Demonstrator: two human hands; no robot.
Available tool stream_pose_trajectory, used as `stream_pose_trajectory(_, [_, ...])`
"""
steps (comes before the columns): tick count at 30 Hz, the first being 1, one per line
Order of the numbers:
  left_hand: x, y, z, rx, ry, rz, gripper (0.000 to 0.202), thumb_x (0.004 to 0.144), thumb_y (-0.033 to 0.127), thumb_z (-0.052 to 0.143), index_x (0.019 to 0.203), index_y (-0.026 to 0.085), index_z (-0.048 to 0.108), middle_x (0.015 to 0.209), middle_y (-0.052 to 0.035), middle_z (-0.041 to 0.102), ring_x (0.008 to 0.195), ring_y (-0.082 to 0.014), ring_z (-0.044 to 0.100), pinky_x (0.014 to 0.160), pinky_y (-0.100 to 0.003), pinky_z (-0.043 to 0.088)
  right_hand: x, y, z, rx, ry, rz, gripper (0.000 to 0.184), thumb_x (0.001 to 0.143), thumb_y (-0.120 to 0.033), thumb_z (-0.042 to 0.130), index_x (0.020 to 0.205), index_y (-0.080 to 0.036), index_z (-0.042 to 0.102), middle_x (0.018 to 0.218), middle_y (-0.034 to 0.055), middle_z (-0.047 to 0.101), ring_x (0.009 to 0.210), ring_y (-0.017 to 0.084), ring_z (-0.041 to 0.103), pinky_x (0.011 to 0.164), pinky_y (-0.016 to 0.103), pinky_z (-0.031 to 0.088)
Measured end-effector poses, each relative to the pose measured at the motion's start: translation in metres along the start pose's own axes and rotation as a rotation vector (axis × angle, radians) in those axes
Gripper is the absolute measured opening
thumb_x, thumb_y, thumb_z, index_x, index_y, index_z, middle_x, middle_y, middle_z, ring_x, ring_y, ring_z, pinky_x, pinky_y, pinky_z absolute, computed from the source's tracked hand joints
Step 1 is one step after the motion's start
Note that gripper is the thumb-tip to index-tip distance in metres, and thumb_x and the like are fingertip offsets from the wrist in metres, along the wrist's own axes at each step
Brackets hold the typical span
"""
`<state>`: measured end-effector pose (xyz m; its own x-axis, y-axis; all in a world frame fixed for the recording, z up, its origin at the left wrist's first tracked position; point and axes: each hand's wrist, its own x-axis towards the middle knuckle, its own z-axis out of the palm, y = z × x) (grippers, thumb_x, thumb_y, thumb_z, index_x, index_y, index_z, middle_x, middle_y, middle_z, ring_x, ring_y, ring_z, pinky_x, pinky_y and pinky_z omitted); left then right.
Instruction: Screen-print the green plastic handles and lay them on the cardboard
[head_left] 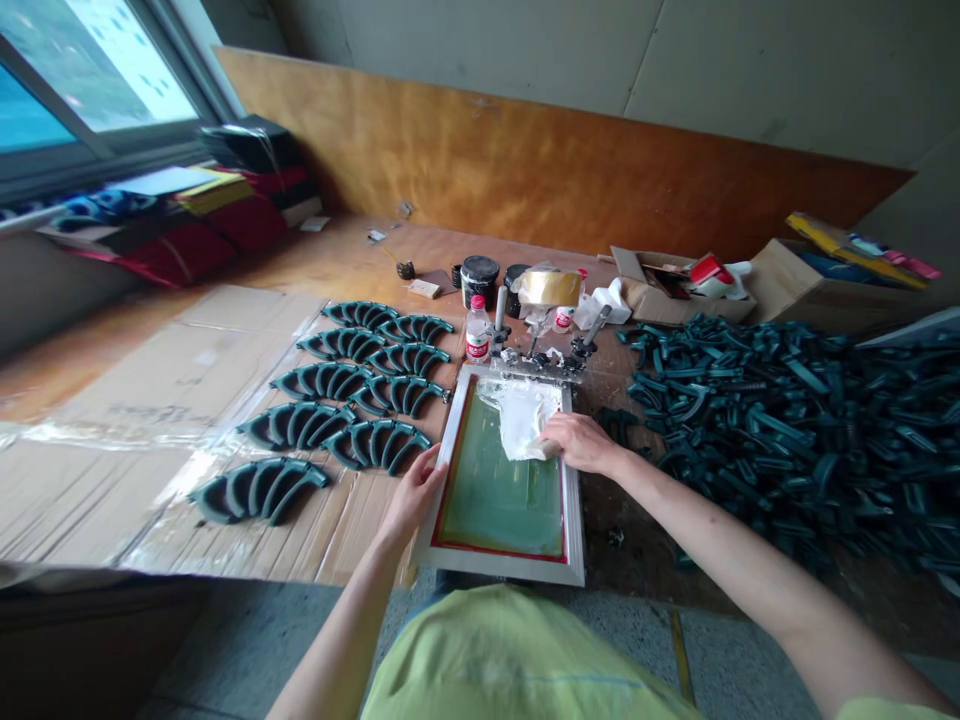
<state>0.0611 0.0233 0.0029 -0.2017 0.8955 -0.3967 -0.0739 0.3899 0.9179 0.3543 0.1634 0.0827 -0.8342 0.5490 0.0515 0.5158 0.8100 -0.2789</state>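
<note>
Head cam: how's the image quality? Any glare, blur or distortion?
Head view: wide-angle distortion bows the wooden backboard; the window is bright and washed out; glare streaks the plastic sheeting; the left hand and right hand show no obvious motion blur; lighting is soft, with dim shadow at the bottom left.

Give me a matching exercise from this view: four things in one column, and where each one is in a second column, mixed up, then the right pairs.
Things:
1. left hand
2. right hand
3. water bottle
4. heap of dark green plastic pieces

Places:
A. right of the frame
B. on the frame's left edge
C. on a white cloth
D. behind the frame's far left corner

Pairs: 1-B, 2-C, 3-D, 4-A
</note>
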Motion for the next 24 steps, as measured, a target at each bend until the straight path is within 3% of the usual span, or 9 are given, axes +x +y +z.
stream_pose_trajectory(3, [-0.001, 0.002, 0.0, 0.012, -0.002, 0.019, 0.074, 0.076, 0.06, 0.065, 0.135, 0.017, 0.051, 0.076, -0.0017, 0.066, 0.069, -0.0191, 0.063, 0.059, -0.027, 0.048, 0.012, 0.003, 0.003, -0.009, 0.144, 0.112, 0.011, 0.078, -0.01, 0.063, 0.079, -0.02, 0.067, 0.082, 0.0034, 0.066, 0.084, 0.02, 0.058, 0.073, 0.03, 0.044])
stream_pose_trajectory(6, [-0.003, 0.005, 0.0, 0.021, -0.002, 0.015, 0.074, 0.075, 0.06, 0.065, 0.134, 0.017, 0.051, 0.076, -0.002, 0.066, 0.065, -0.0187, 0.063, 0.056, -0.026, 0.047, 0.012, -0.005, 0.021, -0.082, 0.264, 0.119, 0.02, 0.079, -0.005, 0.057, 0.089, -0.018, 0.069, 0.09, 0.0077, 0.067, 0.091, 0.023, 0.056, 0.08, 0.034, 0.045])
stream_pose_trajectory(9, [-0.005, 0.008, 0.0, 0.03, 0.011, 0.017, 0.072, 0.076, 0.06, 0.065, 0.133, 0.018, 0.051, 0.076, -0.0015, 0.067, 0.064, -0.0177, 0.062, 0.055, -0.026, 0.047, -0.003, -0.013, 0.034, -0.089, 0.261, 0.015, 0.026, 0.079, -0.003, 0.055, 0.096, -0.016, 0.069, 0.094, 0.0093, 0.067, 0.093, 0.023, 0.056, 0.084, 0.035, 0.045])
stream_pose_trajectory(13, [-0.011, 0.019, 0.003, 0.009, 0.023, -0.006, 0.073, 0.073, 0.059, 0.067, 0.132, 0.018, 0.053, 0.075, -0.0006, 0.067, 0.064, -0.0174, 0.063, 0.056, -0.025, 0.047, 0.003, -0.005, 0.018, 0.014, 0.242, 0.032, 0.019, 0.082, -0.012, 0.065, 0.099, -0.021, 0.069, 0.094, 0.0059, 0.069, 0.091, 0.022, 0.06, 0.084, 0.034, 0.047])
stream_pose_trajectory(19, [-0.031, 0.072, -0.002, -0.019, -0.024, -0.036, 0.08, 0.07, 0.061, 0.07, 0.138, 0.024, 0.05, 0.085, -0.0015, 0.071, 0.07, -0.019, 0.066, 0.061, -0.027, 0.051, 0.063, 0.034, -0.02, 0.096, 0.391, 0.36, 0.063, 0.078, -0.018, 0.073, 0.136, -0.029, 0.052, 0.115, 0.0056, 0.068, 0.097, 0.022, 0.063, 0.087, 0.034, 0.049])
stream_pose_trajectory(21, [-0.034, 0.096, -0.006, -0.002, -0.019, 0.013, 0.067, 0.074, 0.064, 0.064, 0.127, 0.022, 0.061, 0.093, -0.0034, 0.072, 0.076, -0.0196, 0.067, 0.064, -0.027, 0.051, 0.059, 0.048, -0.029, 0.07, 0.473, 0.45, 0.057, 0.082, -0.024, 0.069, 0.136, -0.028, 0.052, 0.109, 0.0056, 0.069, 0.094, 0.022, 0.063, 0.085, 0.035, 0.049])
stream_pose_trajectory(24, [-0.028, 0.133, -0.002, -0.059, -0.013, 0.14, 0.06, 0.08, 0.069, 0.052, 0.107, 0.018, 0.07, 0.094, -0.0055, 0.073, 0.077, -0.0202, 0.067, 0.067, -0.029, 0.053, 0.027, 0.062, -0.029, 0.068, 0.591, 0.644, 0.03, 0.09, -0.03, 0.055, 0.118, -0.022, 0.062, 0.093, 0.0055, 0.07, 0.085, 0.022, 0.064, 0.079, 0.035, 0.049])
